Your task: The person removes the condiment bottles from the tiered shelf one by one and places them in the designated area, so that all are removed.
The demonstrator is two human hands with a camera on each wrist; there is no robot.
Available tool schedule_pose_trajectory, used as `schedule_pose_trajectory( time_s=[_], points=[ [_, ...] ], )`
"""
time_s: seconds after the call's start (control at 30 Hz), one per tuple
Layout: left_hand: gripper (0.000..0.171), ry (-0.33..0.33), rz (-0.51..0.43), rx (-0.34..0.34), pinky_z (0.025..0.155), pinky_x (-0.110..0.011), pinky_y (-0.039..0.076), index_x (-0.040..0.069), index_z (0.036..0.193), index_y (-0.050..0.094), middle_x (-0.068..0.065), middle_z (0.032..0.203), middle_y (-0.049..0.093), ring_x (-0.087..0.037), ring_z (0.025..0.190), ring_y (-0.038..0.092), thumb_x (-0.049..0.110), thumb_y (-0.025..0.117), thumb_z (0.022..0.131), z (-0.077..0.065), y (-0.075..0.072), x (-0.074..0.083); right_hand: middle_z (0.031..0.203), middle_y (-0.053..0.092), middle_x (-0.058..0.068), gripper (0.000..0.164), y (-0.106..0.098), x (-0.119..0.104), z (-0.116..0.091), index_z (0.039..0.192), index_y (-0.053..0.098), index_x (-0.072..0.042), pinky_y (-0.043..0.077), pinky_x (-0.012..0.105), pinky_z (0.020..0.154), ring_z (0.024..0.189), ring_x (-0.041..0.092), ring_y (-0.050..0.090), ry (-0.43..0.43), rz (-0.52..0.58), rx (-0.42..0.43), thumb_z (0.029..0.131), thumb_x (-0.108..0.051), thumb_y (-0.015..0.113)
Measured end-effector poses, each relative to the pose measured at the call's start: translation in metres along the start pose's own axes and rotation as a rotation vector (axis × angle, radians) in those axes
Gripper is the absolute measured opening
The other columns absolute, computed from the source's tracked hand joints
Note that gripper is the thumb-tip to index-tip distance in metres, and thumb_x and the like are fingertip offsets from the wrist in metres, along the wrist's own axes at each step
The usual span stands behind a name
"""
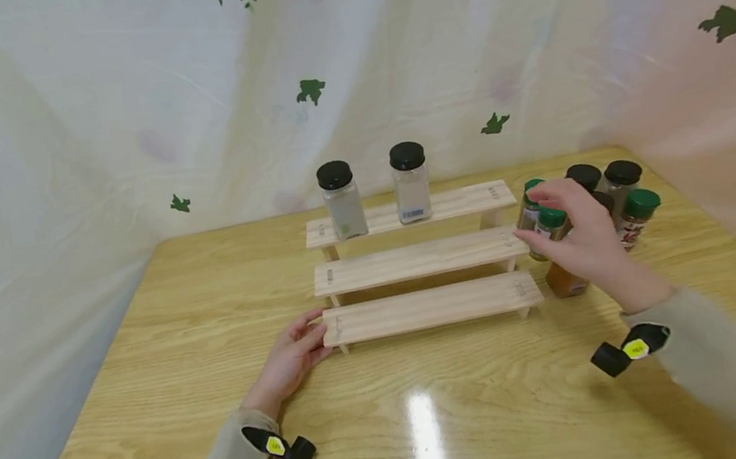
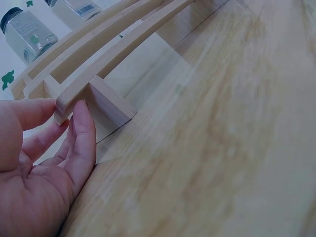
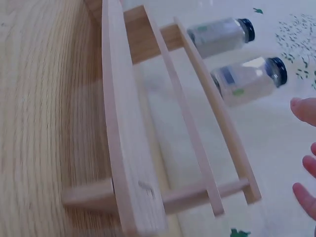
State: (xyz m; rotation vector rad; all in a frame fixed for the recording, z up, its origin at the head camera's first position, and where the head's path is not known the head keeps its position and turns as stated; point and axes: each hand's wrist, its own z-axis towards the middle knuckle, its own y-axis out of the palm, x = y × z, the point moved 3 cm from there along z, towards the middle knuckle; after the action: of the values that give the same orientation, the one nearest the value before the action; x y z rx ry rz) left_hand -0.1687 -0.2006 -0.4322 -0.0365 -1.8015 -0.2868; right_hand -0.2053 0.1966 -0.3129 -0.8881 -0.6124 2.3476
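A three-tier wooden rack [image 1: 430,308] stands on the table. My left hand [image 1: 290,360] pinches the left end of its lowest tier between thumb and fingers; the left wrist view shows this grip on the board's end [image 2: 63,109]. Two clear jars with black lids, one left [image 1: 346,207] and one right [image 1: 412,191], are upright on the top tier. My right hand [image 1: 581,232] is at the rack's right side, thumb and fingers spread, holding nothing. It overlaps a group of spice jars, among them a green-capped jar [image 1: 551,219] just beyond the thumb.
Behind the right hand are black-lidded jars [image 1: 623,174], another green-capped jar [image 1: 641,204] and a jar of orange-brown contents [image 1: 565,281]. A pale curtain [image 1: 219,109] with green leaf shapes hangs behind and beside the wooden table [image 1: 207,281].
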Motion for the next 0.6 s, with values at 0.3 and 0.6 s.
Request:
schedule_pose_trajectory(
  time_s=[0.3, 0.6],
  points=[
    [0.050, 0.007, -0.003, -0.011, 0.076, -0.018, 0.052, -0.008, 0.144, 0.022, 0.003, 0.103, 0.053, -0.005, 0.088, 0.060, 0.006, 0.042, 0.100, -0.001, 0.002, 0.002, 0.131, 0.045, 0.021, 0.068, 0.051, -0.011, 0.026, 0.136, 0.038, 0.002, 0.041, 0.052, 0.100, 0.119, 0.035, 0.046, 0.198, 0.248, -0.199, 0.080, -0.006, 0.075],
    [0.049, -0.009, -0.008, 0.002, 0.076, -0.018, 0.052, -0.007, 0.145, 0.022, 0.002, 0.104, 0.053, -0.005, 0.088, 0.061, 0.005, 0.040, 0.100, -0.001, 0.001, 0.003, 0.140, 0.035, 0.018, 0.083, 0.071, -0.033, 0.063, 0.145, 0.028, -0.008, 0.035, 0.050, 0.107, 0.126, 0.035, 0.040, 0.186, 0.308, -0.116, 0.078, -0.009, 0.077]
  ],
)
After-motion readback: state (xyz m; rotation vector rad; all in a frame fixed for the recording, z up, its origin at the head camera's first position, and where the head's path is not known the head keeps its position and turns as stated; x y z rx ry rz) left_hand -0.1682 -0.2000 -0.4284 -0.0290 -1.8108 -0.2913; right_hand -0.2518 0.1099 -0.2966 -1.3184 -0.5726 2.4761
